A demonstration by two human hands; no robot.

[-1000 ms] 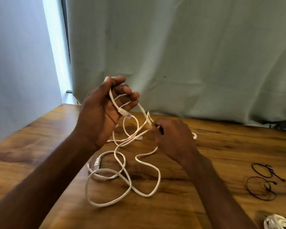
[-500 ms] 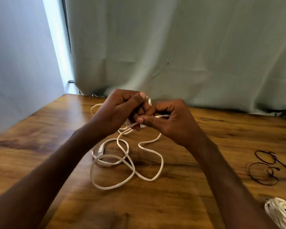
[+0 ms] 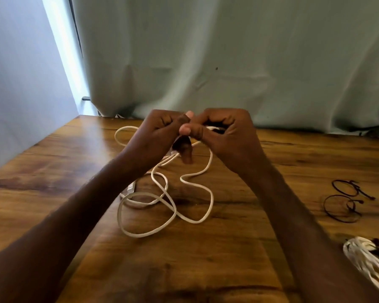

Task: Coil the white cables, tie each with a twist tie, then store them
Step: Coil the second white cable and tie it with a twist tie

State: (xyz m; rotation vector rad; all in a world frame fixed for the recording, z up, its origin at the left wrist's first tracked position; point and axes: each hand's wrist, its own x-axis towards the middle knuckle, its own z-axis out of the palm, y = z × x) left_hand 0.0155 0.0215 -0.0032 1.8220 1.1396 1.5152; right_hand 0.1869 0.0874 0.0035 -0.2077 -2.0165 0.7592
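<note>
Compared with half a second earlier, both hands remain together at frame centre, raised slightly; the left hand and right hand each curl their fingers around the upper end of the white cable. Its slack loops lie on the wooden table below, unchanged. Two black twist ties sit at right; a coiled cable bundle lower right. No legible writing.

head cam | looks forward and down | close over wooden table | curtain behind
</note>
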